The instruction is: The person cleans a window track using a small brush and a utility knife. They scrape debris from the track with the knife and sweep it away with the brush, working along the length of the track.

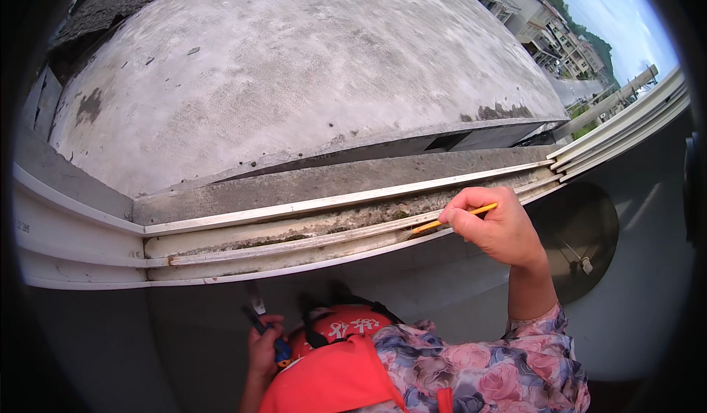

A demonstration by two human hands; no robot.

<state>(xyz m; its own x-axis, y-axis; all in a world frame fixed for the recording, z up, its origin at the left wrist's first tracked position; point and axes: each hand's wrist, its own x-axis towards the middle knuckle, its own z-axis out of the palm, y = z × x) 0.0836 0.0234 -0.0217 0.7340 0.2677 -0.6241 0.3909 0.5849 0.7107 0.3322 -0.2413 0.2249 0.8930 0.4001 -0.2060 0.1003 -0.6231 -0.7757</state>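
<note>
At the grimy window track (324, 225), my right fingers (468, 225) pinching a slim yellow stick (428, 227), its middle hidden, its tip down at the track, my left fingers (274, 323) wrapped round a blue-handled tool (282, 350), partly covered, hard to make out
</note>
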